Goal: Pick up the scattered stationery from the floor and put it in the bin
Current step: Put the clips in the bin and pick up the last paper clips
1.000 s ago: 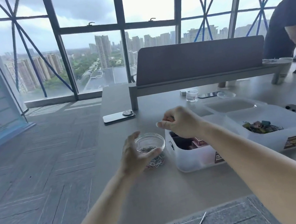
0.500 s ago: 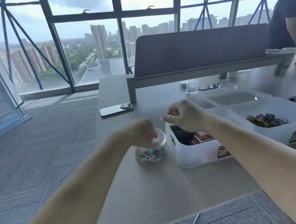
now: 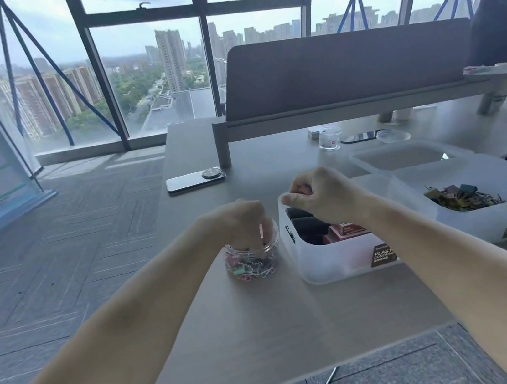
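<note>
Clear jar (image 3: 253, 262) beside bin (image 3: 328, 259), left hand (image 3: 240, 223) inside, right hand (image 3: 325, 197) above rim; grips unclear.

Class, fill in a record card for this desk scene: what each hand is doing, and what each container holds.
Left hand: fingers dipped into the clear jar of paper clips; grip hidden
Right hand: curled round small coloured items, above the near container
In near container: dark and red boxes
In far container: binder clips
Phone: flat on the table, behind the jar
</note>
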Tool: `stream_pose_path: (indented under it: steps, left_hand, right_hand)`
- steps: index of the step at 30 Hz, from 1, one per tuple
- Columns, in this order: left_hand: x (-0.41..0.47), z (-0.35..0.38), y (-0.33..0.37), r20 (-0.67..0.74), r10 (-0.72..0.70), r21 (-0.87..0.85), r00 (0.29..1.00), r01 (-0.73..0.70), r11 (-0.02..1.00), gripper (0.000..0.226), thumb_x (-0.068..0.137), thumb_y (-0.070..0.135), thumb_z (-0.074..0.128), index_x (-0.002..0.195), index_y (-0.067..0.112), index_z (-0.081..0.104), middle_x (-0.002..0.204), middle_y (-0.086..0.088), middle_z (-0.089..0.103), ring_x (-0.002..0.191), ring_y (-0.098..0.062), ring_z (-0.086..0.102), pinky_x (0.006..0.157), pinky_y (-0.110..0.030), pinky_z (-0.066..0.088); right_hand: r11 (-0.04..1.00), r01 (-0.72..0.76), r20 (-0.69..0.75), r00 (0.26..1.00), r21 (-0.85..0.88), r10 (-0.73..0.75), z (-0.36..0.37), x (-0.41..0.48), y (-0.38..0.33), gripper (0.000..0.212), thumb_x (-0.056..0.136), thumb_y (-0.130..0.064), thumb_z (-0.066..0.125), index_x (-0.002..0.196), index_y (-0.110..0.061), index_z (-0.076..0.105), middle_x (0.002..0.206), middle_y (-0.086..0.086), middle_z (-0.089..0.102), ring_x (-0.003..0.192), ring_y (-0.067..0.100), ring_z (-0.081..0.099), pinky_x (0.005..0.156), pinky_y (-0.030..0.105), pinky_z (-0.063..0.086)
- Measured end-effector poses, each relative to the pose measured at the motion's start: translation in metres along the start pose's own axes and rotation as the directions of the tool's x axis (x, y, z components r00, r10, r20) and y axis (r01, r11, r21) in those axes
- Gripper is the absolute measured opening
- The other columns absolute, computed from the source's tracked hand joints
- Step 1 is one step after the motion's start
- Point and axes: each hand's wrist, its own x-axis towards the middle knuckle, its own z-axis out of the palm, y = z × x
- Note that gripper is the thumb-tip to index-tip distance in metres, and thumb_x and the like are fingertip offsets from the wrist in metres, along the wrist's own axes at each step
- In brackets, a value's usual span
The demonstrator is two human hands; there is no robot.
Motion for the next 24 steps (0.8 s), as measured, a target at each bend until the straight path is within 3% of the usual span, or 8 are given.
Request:
stream_pose_path:
  steps: [2,8,10,13,16,18,24]
  left_hand:
    - [-0.003,-0.001,-0.001,-0.018,-0.014,-0.018,1.000,0.014,1.000,0.015,0.076,0.020,0.074,0.075,0.034,0.067,0.091,0.002,0.072,0.076,-0.019,0.067,0.055,-0.022,0.048]
    - [-0.010,-0.005,-0.011,-0.101,-0.063,-0.170,0.993,0.045,0.984,0.014,0.073,0.024,0.080,0.067,0.029,0.068,0.080,0.003,0.075,0.070,-0.019,0.071,0.050,-0.022,0.048]
    - [-0.014,-0.007,-0.015,-0.144,-0.066,-0.252,0.987,0.027,0.967,0.017,0.073,0.018,0.079,0.067,0.027,0.066,0.080,0.001,0.073,0.065,-0.019,0.067,0.057,-0.029,0.053]
    - [-0.022,-0.007,-0.017,-0.168,-0.044,-0.380,0.985,-0.023,0.925,0.021,0.077,0.014,0.078,0.081,0.029,0.063,0.085,0.000,0.072,0.063,-0.017,0.065,0.068,-0.038,0.059]
    - [-0.027,-0.005,-0.021,-0.175,-0.028,-0.435,0.984,-0.051,0.899,0.033,0.081,0.015,0.077,0.107,0.033,0.068,0.088,0.002,0.072,0.066,-0.017,0.066,0.073,-0.038,0.060]
    - [-0.030,-0.004,-0.023,-0.178,-0.029,-0.460,0.984,-0.057,0.886,0.036,0.083,0.013,0.076,0.114,0.029,0.071,0.088,0.001,0.072,0.065,-0.017,0.066,0.075,-0.038,0.060]
    - [-0.039,-0.013,-0.019,-0.309,-0.058,-0.536,0.949,-0.124,0.835,0.026,0.083,0.011,0.075,0.105,0.025,0.073,0.079,0.003,0.075,0.057,-0.011,0.064,0.067,-0.037,0.059]
  right_hand:
    - [1.000,-0.002,0.004,1.000,0.009,0.002,0.002,0.001,0.000,0.028,0.091,-0.036,0.069,0.072,-0.017,0.062,0.057,-0.006,0.042,0.054,0.007,0.040,0.054,0.028,0.033]
    - [1.000,-0.001,-0.009,1.000,0.017,0.002,0.004,0.003,-0.001,0.030,0.091,-0.037,0.070,0.077,-0.010,0.068,0.056,-0.007,0.042,0.053,0.009,0.040,0.053,0.027,0.033]
    - [1.000,0.001,-0.016,1.000,0.014,0.000,0.004,0.003,-0.001,0.031,0.090,-0.038,0.070,0.076,-0.010,0.068,0.057,-0.006,0.043,0.054,0.009,0.041,0.054,0.027,0.034]
    - [1.000,-0.009,-0.013,1.000,0.003,0.009,0.005,0.002,-0.002,0.031,0.091,-0.038,0.069,0.079,-0.009,0.069,0.059,-0.005,0.045,0.056,0.010,0.043,0.055,0.027,0.036]
    - [1.000,-0.020,-0.006,1.000,0.002,0.020,0.006,0.002,-0.004,0.031,0.091,-0.039,0.069,0.080,-0.010,0.069,0.058,-0.005,0.045,0.056,0.010,0.043,0.055,0.027,0.036]
    - [1.000,-0.029,0.002,1.000,0.001,0.029,0.007,0.003,-0.004,0.031,0.092,-0.038,0.069,0.078,-0.011,0.068,0.058,-0.005,0.046,0.056,0.011,0.044,0.056,0.027,0.037]
    - [0.998,-0.047,0.002,0.999,0.029,0.047,0.000,-0.002,-0.010,0.029,0.093,-0.037,0.068,0.073,-0.015,0.064,0.058,-0.006,0.045,0.056,0.010,0.044,0.055,0.027,0.035]
